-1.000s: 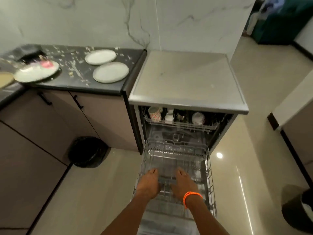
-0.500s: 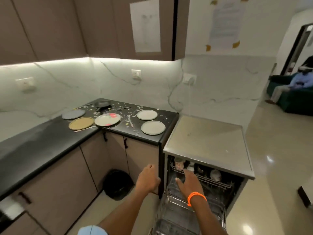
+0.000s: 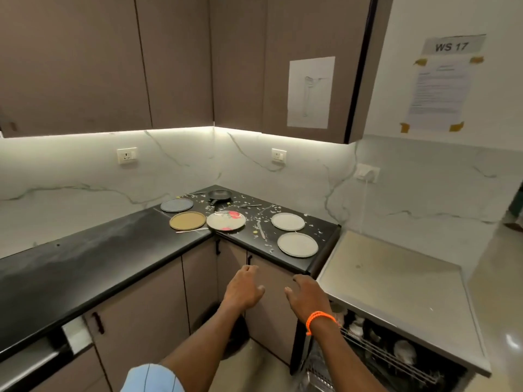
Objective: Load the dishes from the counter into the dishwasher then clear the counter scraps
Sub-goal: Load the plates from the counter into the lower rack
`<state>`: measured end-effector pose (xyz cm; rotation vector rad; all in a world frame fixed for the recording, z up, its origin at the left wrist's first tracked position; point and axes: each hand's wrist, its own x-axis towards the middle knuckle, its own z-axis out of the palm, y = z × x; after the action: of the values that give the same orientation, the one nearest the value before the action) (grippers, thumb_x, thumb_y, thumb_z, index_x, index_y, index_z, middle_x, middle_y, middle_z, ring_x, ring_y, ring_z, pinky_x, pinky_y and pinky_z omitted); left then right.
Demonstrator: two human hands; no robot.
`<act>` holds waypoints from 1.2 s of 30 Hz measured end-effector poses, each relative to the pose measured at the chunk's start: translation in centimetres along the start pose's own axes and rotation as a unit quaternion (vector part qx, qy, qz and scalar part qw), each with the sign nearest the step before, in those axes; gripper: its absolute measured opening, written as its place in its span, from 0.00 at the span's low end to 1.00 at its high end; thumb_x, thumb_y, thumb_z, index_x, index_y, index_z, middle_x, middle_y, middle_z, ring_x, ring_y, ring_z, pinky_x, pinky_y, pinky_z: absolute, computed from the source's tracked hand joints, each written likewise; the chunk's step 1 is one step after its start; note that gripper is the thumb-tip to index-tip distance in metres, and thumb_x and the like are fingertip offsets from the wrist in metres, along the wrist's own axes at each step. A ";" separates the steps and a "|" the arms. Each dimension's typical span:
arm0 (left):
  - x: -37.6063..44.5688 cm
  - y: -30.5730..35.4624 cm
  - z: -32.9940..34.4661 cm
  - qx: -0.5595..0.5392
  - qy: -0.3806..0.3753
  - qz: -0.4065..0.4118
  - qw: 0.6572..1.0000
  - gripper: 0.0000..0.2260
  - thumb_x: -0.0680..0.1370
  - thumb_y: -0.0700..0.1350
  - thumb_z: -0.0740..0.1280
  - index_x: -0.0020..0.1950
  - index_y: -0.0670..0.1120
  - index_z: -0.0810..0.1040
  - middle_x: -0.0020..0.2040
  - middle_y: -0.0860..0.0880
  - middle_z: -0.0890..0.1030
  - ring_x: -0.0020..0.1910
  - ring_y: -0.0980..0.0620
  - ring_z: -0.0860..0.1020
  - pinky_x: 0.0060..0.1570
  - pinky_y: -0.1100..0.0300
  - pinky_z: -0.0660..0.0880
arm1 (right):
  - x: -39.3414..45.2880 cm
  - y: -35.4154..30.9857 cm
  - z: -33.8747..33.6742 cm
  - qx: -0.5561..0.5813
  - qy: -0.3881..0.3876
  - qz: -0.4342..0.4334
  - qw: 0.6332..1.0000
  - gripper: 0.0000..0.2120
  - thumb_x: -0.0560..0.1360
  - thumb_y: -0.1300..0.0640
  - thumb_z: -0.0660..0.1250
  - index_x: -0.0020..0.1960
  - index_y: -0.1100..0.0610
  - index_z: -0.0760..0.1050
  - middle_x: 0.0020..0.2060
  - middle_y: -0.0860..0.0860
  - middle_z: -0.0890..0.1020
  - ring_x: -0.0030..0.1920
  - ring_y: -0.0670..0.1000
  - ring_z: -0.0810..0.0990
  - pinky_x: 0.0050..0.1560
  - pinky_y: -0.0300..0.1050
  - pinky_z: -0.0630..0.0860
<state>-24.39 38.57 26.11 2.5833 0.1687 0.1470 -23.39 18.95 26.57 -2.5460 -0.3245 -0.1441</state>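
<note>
Down at the lower right, the dishwasher [image 3: 396,360] is cut off by the frame edge, and what sits in its upper rack [image 3: 387,355] is dark and hard to make out. Since a second ago the view has lifted from the pulled-out lower rack, and both hands have come up off it. Now the left hand [image 3: 244,288] and the right hand [image 3: 307,295] hover empty before the cabinet fronts, fingers loosely curled, holding nothing. Ahead on the black counter [image 3: 99,264] lie two pale plates [image 3: 297,244], a scrap-strewn plate [image 3: 225,220], a tan plate [image 3: 187,220], a grey plate [image 3: 176,205] and a small black pan [image 3: 220,194], with white scraps [image 3: 260,219] scattered between them. A black bin [image 3: 235,340] stands on the floor, half hidden behind the left forearm.
</note>
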 end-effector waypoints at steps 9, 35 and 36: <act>5.8 -9.2 -6.4 -0.003 0.018 -0.023 1.000 0.30 0.77 0.51 0.67 0.78 0.47 0.65 0.76 0.48 0.67 0.74 0.48 0.68 0.71 0.52 0.69 | 8.7 -8.3 5.6 0.012 0.012 -0.025 1.000 0.23 0.77 0.45 0.66 0.68 0.54 0.74 0.65 0.51 0.78 0.65 0.51 0.76 0.65 0.45 0.72; 33.6 -27.8 -8.9 -0.003 -0.027 -0.129 0.991 0.29 0.75 0.51 0.69 0.75 0.48 0.69 0.73 0.47 0.72 0.71 0.48 0.72 0.68 0.53 0.71 | 37.9 -14.3 25.5 0.074 -0.054 0.024 0.996 0.16 0.75 0.47 0.70 0.58 0.54 0.80 0.54 0.51 0.83 0.55 0.51 0.81 0.57 0.45 0.77; 35.4 -27.9 -8.7 -0.006 -0.031 -0.129 0.991 0.28 0.75 0.51 0.69 0.74 0.47 0.70 0.71 0.46 0.73 0.69 0.47 0.73 0.66 0.52 0.72 | 39.4 -13.9 25.9 0.075 -0.054 0.036 0.995 0.15 0.74 0.47 0.70 0.57 0.54 0.80 0.52 0.50 0.83 0.53 0.51 0.81 0.55 0.44 0.77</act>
<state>6.77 71.95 21.29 2.5225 0.4737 -0.0280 11.92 52.34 18.95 -2.4172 -0.2748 0.0448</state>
